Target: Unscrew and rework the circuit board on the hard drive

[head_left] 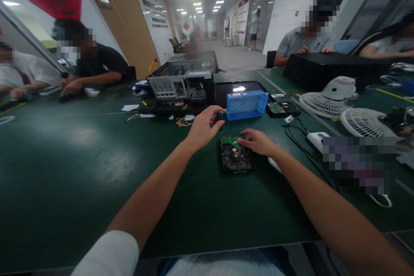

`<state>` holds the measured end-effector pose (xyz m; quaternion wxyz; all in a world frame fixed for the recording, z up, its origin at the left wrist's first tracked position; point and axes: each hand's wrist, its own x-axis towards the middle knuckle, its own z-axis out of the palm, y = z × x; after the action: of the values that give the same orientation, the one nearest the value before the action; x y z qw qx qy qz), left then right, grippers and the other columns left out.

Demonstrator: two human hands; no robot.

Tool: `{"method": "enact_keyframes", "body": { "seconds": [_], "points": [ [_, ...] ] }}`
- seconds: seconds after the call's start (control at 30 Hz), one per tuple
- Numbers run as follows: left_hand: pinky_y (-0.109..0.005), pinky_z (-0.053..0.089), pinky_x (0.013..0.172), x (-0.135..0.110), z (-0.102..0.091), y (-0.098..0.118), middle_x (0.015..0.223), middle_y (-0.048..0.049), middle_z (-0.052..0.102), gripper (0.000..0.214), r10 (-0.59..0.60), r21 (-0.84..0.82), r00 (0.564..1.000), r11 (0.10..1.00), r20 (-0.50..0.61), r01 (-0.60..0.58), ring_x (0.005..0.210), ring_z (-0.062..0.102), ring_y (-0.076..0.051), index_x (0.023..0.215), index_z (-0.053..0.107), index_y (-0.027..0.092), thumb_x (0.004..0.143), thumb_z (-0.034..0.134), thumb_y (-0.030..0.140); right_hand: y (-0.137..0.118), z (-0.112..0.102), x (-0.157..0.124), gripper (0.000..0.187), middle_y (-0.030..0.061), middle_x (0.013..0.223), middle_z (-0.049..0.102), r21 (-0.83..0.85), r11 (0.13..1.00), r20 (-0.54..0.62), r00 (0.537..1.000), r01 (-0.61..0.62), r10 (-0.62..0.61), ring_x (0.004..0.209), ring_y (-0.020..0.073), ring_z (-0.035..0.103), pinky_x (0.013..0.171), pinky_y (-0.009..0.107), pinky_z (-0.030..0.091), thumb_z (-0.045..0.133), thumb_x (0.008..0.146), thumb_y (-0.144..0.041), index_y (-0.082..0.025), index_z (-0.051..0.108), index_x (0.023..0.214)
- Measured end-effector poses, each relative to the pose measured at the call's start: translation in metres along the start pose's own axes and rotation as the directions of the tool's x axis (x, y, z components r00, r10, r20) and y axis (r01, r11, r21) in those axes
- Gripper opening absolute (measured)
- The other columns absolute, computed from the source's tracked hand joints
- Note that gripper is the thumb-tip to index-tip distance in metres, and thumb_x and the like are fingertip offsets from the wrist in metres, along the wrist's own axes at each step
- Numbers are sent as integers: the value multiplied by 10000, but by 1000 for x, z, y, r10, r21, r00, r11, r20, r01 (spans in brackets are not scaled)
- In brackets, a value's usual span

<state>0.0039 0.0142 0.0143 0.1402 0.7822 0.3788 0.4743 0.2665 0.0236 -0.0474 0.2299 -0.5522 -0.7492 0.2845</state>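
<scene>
On the green tabletop [97, 168], a hard drive [237, 160] is laid fore-and-aft, circuit board [228, 140] farthest, touched by the right hand [258, 142], grip unclear; a dark piece [221, 116] is pinched by the left hand [205, 127].

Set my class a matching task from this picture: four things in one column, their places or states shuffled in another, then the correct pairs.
Things
1. Black rectangular hard drive with green circuit board
2. Translucent blue plastic bin
3. Open grey-and-black metal computer case
4. Person's bare left hand

Places or states
A. Just in front of a glossy black flat panel
B. Small dark object at its fingertips
C. Under the right hand's fingers
D. Left of the bin

Pairs: 1-C, 2-A, 3-D, 4-B
</scene>
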Motion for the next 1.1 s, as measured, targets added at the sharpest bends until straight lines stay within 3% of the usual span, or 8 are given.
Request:
{"method": "enact_keyframes", "body": {
  "seconds": [0.37, 0.6, 0.77, 0.97, 1.1],
  "points": [
    [-321, 606, 828, 2, -7, 6, 1160, -66, 637, 307, 92, 137, 996, 987, -7, -90, 935, 661, -170, 1180, 685, 228, 888, 701, 134, 0, -3, 1, 501, -3, 688, 657, 17, 999, 38, 999, -33, 32, 586, 145, 557, 539, 259, 369, 720, 861, -556, -172, 697, 1181],
    [-383, 604, 940, 1, -3, 2, 1243, -61, 696, 329, 102, 86, 994, 991, 26, -104, 1030, 693, -187, 1231, 669, 226, 923, 651, 114, 2, -2, 2, 538, -9, 673, 650, 83, 996, 68, 997, -40, 34, 566, 134, 545, 519, 250, 360, 746, 839, -553, -160, 689, 1202],
    [-369, 635, 891, -1, 1, 3, 1220, -65, 711, 318, 57, -1, 998, 998, 30, -57, 997, 710, -187, 1221, 670, 218, 908, 724, 230, 4, -4, 3, 607, -24, 661, 634, 138, 990, 111, 993, -41, 26, 541, 121, 534, 484, 234, 335, 795, 785, -586, -166, 683, 1208],
    [-290, 636, 725, 0, -2, 8, 1104, -59, 650, 206, 39, 21, 994, 999, -106, -37, 984, 668, -188, 995, 683, 194, 859, 788, 307, 3, -6, 2, 661, -22, 683, 645, 164, 982, 143, 987, -92, 69, 535, 114, 534, 471, 231, 336, 831, 754, -588, -170, 671, 1240],
    [-295, 637, 712, 0, -3, 11, 1074, -55, 640, 163, 23, 42, 993, 999, -118, -18, 972, 662, -189, 978, 698, 205, 875, 767, 311, -2, -11, -1, 724, -27, 678, 633, 244, 957, 206, 973, -154, 104, 521, 103, 507, 463, 229, 323, 873, 709, -565, -158, 647, 1263]
  ]
}}
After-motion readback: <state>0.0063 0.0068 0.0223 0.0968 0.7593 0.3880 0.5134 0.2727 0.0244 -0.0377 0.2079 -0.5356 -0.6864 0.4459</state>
